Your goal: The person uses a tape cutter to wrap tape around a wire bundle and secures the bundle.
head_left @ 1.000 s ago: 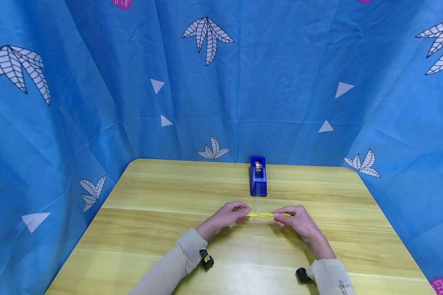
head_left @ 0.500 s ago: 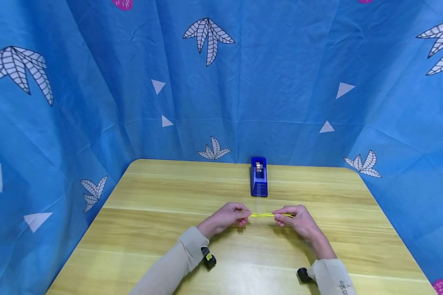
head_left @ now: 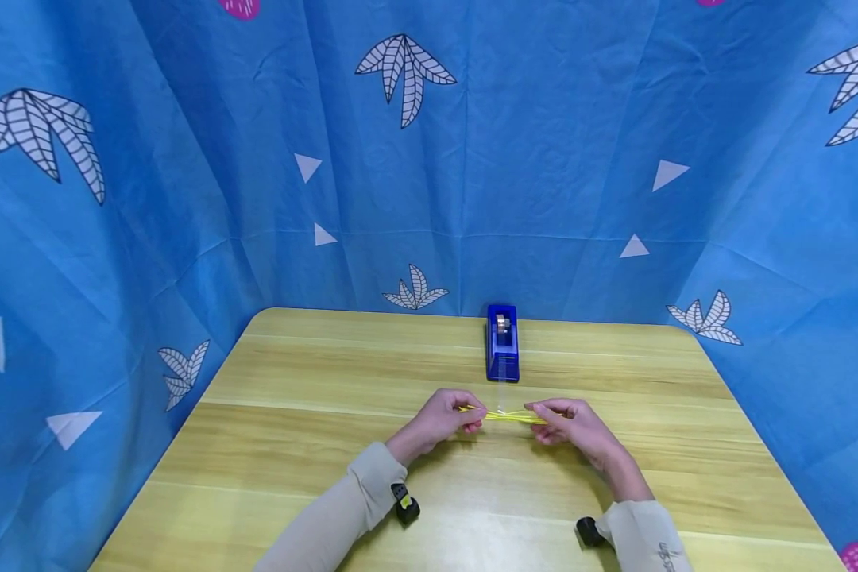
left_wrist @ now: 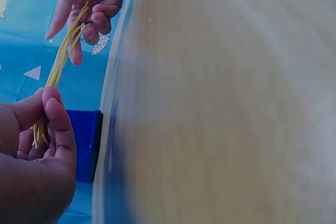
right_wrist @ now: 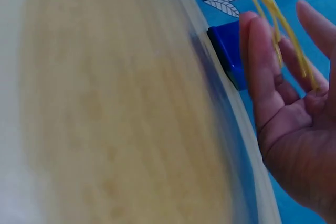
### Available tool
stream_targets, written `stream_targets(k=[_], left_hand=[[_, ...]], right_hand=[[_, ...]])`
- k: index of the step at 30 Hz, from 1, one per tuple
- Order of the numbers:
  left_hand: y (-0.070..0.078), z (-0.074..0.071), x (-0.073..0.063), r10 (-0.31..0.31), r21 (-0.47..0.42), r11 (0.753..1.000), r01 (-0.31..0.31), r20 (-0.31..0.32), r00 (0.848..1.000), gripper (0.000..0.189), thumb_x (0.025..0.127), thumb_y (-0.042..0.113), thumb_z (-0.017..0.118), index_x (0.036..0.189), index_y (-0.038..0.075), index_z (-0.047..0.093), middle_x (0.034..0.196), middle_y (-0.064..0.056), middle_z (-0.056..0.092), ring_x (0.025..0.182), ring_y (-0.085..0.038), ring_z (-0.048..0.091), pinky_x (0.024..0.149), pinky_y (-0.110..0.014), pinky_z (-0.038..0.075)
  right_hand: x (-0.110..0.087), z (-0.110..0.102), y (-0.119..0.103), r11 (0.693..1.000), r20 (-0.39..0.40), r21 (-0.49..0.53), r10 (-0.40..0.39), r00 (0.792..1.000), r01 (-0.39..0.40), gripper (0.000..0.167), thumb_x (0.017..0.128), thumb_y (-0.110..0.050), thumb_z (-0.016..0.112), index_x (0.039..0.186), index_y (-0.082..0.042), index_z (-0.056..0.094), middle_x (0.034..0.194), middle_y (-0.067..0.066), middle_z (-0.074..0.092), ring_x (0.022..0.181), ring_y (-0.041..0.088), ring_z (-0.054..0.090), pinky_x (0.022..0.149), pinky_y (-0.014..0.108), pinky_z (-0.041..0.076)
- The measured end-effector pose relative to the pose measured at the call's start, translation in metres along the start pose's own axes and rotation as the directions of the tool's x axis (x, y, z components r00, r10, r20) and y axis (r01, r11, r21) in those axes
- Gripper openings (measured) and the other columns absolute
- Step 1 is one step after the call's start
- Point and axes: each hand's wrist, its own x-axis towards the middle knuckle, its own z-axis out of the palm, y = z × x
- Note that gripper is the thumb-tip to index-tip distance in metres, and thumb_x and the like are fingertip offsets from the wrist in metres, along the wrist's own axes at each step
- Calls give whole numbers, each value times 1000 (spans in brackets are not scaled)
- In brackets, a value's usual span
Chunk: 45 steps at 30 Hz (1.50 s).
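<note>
A bundle of thin yellow strands [head_left: 509, 415] runs crosswise between my two hands over the table. My left hand [head_left: 443, 421] pinches its left end; the left wrist view shows thumb and index finger closed on the yellow strands [left_wrist: 54, 72], with short ends poking out below. At the other end my right hand [head_left: 568, 425] has thumb and fingers parted, and the strand ends [right_wrist: 286, 27] lie loose between them. A strip of clear tape [head_left: 501, 393] stretches from the blue tape dispenser [head_left: 503, 365] to the middle of the bundle.
The wooden table [head_left: 314, 357] has rounded far corners. Behind it and at both sides hangs a blue curtain [head_left: 543, 159] with leaf and triangle prints. The dispenser stands near the table's back edge, just beyond my hands.
My right thumb and fingers have come apart from the strands, which now fan out at that end. The left hand keeps its pinch, and the dispenser stays put.
</note>
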Motion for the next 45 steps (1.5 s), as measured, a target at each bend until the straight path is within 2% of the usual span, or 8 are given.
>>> stream_targets(k=[4,13,18,23,26,32,38,45], left_hand=[[2,0,-2,33,64,997,-32,-17,999,9,97,9,72,100,2,78,81,-3,71,70,-11,65,67,-23,60],[3,0,-3,120,163,980,-116,-15,993,7,96,9,73,97,8,79,89,-2,74,72,-14,68,68,-27,62],[4,-1,-3,150,173,974,-146,-7,989,7,96,6,73,98,7,79,97,-5,76,76,-19,71,71,-29,63],[6,-1,-4,159,208,965,-157,7,987,7,96,9,73,100,6,78,98,-7,76,80,-25,74,72,-29,63],[5,-1,-3,132,208,969,-135,27,991,15,98,16,72,109,6,77,103,-6,75,83,-24,74,75,-30,63],[-2,-5,4,24,77,997,-27,33,999,36,103,35,66,125,7,68,113,-8,70,90,-22,71,84,-33,62],[-5,-8,7,-24,41,999,23,45,999,41,105,37,60,125,2,67,112,-9,70,88,-20,69,82,-32,62],[-6,-8,8,-67,28,998,64,95,993,36,107,34,57,113,0,69,94,-10,72,78,-15,65,72,-26,60]], right_hand=[[1,-1,-5,996,31,71,44,999,-46,55,107,-32,59,139,12,54,123,15,72,87,17,74,81,31,64],[3,-4,-7,988,102,63,135,986,-142,40,104,-31,64,124,2,70,98,12,78,67,9,70,66,24,61],[3,-3,-6,984,101,114,127,987,-138,25,101,-24,68,115,-5,76,94,6,78,68,7,68,68,21,60],[5,-2,-4,982,56,170,71,996,-80,19,98,-11,71,112,1,76,95,8,79,75,7,72,74,22,62],[6,-1,-4,989,-9,141,55,998,-54,23,96,-9,73,113,7,75,93,10,79,76,9,73,74,23,63],[6,1,-8,1000,-91,-23,-3,996,1,27,94,-10,76,113,10,74,92,14,79,74,12,74,73,27,64],[7,4,-10,992,-110,-117,-61,992,48,26,93,-10,78,111,9,75,97,19,78,77,16,76,73,29,64],[5,3,-10,985,-97,-135,-125,987,112,26,91,-9,79,109,10,75,92,15,77,76,18,76,72,31,64]])
